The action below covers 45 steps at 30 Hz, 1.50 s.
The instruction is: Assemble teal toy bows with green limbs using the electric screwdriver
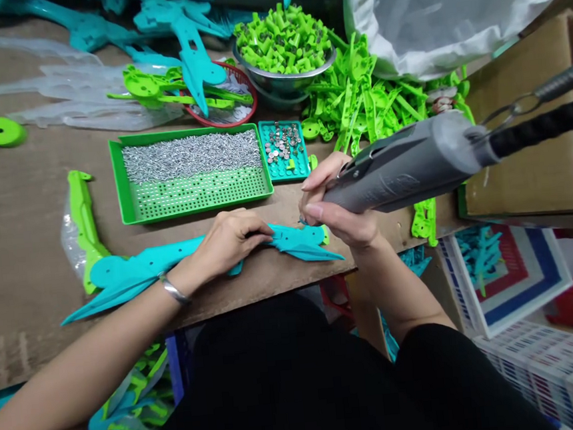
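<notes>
My right hand (338,200) is wrapped round the front end of a grey electric screwdriver (402,164), which hangs from a coiled spring and a black cord. Its tip points down at the right part of a long turquoise plastic toy piece (145,266) lying along the table's front edge. My left hand (236,238) rests on that piece, thumb and fingers pressed together on it. A bit of light green plastic shows at the piece's right end. Whether the bit touches a screw is hidden by my fingers.
Behind my hands stand a green tray (196,209) of small screws and a turquoise tray (286,169) of little metal discs. Farther back are a metal bowl (299,77) of green parts and a heap of green pieces (356,95). A cardboard box (521,147) sits right.
</notes>
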{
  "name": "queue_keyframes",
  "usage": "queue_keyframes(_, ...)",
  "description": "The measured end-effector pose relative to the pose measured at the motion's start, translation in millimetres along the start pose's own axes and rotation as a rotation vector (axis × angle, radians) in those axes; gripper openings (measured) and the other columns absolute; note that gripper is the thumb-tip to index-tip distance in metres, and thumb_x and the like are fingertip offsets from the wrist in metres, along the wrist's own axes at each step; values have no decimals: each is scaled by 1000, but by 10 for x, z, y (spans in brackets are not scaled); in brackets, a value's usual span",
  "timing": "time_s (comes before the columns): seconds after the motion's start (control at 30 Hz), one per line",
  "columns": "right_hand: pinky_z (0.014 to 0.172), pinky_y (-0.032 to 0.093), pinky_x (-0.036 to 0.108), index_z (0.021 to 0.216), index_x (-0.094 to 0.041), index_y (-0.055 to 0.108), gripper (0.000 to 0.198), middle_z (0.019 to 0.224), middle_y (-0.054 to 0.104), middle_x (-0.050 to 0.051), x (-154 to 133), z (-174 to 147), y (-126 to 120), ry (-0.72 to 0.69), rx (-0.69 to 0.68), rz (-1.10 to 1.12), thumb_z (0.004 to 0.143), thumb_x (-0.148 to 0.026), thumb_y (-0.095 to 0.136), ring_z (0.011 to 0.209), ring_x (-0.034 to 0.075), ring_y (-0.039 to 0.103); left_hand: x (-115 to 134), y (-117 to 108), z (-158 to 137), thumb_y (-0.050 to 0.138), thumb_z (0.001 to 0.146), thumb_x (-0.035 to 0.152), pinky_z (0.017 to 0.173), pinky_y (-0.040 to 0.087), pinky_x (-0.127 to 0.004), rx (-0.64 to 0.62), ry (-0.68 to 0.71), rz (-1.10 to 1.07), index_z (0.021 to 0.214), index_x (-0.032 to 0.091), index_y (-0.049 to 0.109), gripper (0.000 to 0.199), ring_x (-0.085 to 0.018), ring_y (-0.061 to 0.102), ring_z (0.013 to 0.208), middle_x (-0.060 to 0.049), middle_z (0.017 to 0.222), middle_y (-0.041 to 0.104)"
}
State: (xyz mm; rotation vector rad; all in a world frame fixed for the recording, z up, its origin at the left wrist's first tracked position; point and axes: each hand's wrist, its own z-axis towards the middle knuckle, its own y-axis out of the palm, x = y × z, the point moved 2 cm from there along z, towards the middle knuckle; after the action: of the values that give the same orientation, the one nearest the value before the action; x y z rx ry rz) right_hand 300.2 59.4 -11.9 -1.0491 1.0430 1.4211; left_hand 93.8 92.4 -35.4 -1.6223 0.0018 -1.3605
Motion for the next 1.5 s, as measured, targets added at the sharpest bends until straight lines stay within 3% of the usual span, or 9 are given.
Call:
queue_keyframes(0.13, 53, 47, 33, 99, -30, 59, 31, 59, 55, -6, -7, -3, -7, -58, 8, 20, 77, -41, 77, 55, 16, 57, -8, 6, 16, 66, 88, 28, 76, 49, -27, -19, 22, -21, 86, 21, 74, 11, -15, 66, 82, -1, 86, 75)
queue_keyframes(0.3, 54, 47, 34, 97, -29, 57, 33, 58, 54, -7, 2, 25, 28, -9, 15, -2, 76, -45, 77, 53, 15, 55, -54, 35, 29, 66, 89, 28, 72, 47, -28, -4, 35, 46, 87, 21, 74, 11, -14, 63, 81, -2, 87, 70)
queue_keyframes(0.5, 51, 44, 31, 99, -30, 58, 24, 58, 56, -8, -67, 193, 136, -135, -72, 61, 82, -38, 72, 48, 12, 53, 89, 122, -118, 55, 96, 34, 77, 43, -37, 4, 226, 496, 102, 21, 73, 23, -19, 60, 83, -6, 89, 72)
queue_keyframes(0.67, 51, 43, 29, 96, -29, 57, 24, 57, 55, -9, -51, 401, 250, -192, 21, 100, 81, -39, 73, 48, 12, 53, 305, 319, -334, 45, 96, 10, 93, 45, -44, 125, 297, 832, 113, 14, 69, 30, -24, 64, 100, -11, 110, 73)
queue_keyframes(0.77, 52, 44, 29, 95, -28, 55, 29, 56, 53, -9, 27, 544, 329, -201, 98, 118, 79, -42, 75, 47, 12, 52, 374, 477, -410, 41, 94, 6, 100, 43, -46, 225, 242, 940, 118, 10, 68, 35, -26, 63, 111, -14, 121, 70)
queue_keyframes(0.93, 55, 45, 30, 94, -28, 55, 37, 55, 51, -8, 208, 780, 440, -163, 164, 72, 76, -54, 74, 49, 12, 51, 422, 659, -415, 45, 94, 8, 100, 44, -48, 347, 110, 960, 117, 13, 69, 34, -24, 66, 108, -11, 120, 72)
queue_keyframes(1.1, 55, 45, 29, 95, -26, 57, 41, 55, 51, -8, 286, 860, 460, -109, 149, 41, 74, -57, 75, 49, 12, 51, 449, 694, -381, 54, 92, 13, 97, 43, -51, 440, 54, 954, 109, 26, 73, 29, -24, 68, 101, -6, 114, 75)
queue_keyframes(1.27, 53, 45, 29, 95, -24, 59, 39, 55, 52, -8, 328, 777, 454, -30, 68, 85, 74, -51, 77, 48, 12, 50, 453, 700, -388, 55, 92, 13, 80, 40, -45, 480, 2, 910, 109, 25, 73, 27, -22, 69, 94, -3, 112, 76)
queue_keyframes(1.5, 54, 45, 28, 96, -24, 59, 27, 55, 54, -8, 368, 842, 455, -160, 135, 151, 78, -37, 75, 48, 12, 51, 448, 720, -390, 56, 91, 11, 67, 38, -41, 444, 9, 944, 112, 20, 71, 27, -17, 62, 68, -7, 113, 75)
